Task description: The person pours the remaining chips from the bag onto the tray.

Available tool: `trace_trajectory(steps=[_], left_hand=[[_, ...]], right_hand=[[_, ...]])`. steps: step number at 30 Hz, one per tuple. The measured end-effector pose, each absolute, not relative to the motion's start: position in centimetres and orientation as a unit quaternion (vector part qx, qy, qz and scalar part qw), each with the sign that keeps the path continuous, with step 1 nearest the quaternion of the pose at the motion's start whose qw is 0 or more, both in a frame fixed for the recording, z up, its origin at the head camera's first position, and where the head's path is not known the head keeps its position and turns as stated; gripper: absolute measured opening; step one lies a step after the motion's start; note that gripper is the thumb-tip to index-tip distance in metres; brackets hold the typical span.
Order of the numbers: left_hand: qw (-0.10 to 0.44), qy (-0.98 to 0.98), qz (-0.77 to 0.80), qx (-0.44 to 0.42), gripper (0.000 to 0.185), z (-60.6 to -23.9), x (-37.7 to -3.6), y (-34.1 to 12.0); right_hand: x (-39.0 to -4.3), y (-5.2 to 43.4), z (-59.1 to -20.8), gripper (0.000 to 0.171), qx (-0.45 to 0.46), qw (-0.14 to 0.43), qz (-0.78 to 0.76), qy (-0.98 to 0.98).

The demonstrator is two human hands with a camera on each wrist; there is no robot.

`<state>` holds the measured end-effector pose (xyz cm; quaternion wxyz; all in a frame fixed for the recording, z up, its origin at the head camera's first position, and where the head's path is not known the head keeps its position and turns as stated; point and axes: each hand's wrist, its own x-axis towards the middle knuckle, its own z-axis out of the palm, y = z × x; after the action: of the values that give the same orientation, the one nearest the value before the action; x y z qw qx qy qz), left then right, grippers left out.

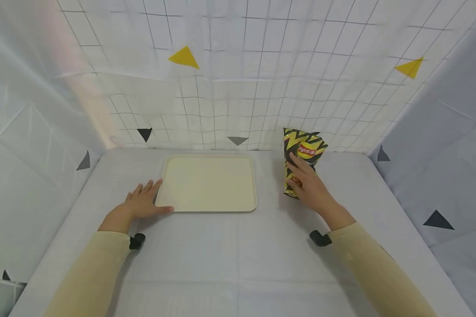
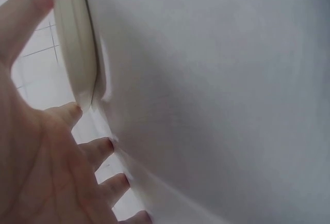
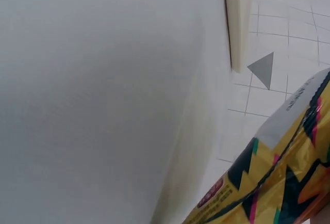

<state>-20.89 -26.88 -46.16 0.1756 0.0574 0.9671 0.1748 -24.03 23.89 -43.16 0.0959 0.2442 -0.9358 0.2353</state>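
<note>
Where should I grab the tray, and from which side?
Probably the rim at both short ends of the tray, one hand from each side: it lies flat, longer left to right, with a raised edge. The left hand is at its left end; the right hand holds the bag.

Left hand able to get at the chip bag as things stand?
Probably not directly: the left hand is at the near left corner of the tray, which lies between it and the chip bag, and the right hand partly covers the bag.
</note>
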Motion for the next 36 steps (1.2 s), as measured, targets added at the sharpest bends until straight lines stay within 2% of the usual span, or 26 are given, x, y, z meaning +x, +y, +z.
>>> trace_trajectory(steps=[8, 14, 23, 26, 32, 36], left_hand=[[0.177, 0.967, 0.174, 0.057, 0.119, -46.2, -20.9, -26.9], [0.177, 0.967, 0.173, 0.055, 0.119, -46.4, -20.9, -26.8], [0.175, 0.967, 0.177, 0.056, 0.119, -46.4, -20.9, -27.0], [0.176, 0.967, 0.178, 0.056, 0.119, -46.5, -21.0, -27.0], [0.177, 0.967, 0.175, 0.052, 0.119, -46.7, -21.2, -27.1], [0.177, 0.967, 0.174, 0.050, 0.119, -46.7, -21.2, -27.1]], right_hand=[[-23.4, 23.8, -42.6, 0.056, 0.257, 0.146, 0.270, -0.917], [-23.4, 23.6, -43.0, 0.054, 0.281, 0.204, 0.295, -0.890], [-23.3, 23.2, -43.5, 0.062, 0.317, 0.275, 0.354, -0.836], [-23.1, 23.0, -43.6, 0.061, 0.316, 0.289, 0.364, -0.827], [-22.8, 23.2, -43.8, 0.047, 0.305, 0.300, 0.391, -0.815], [-22.6, 23.9, -44.2, 0.047, 0.292, 0.299, 0.403, -0.814]])
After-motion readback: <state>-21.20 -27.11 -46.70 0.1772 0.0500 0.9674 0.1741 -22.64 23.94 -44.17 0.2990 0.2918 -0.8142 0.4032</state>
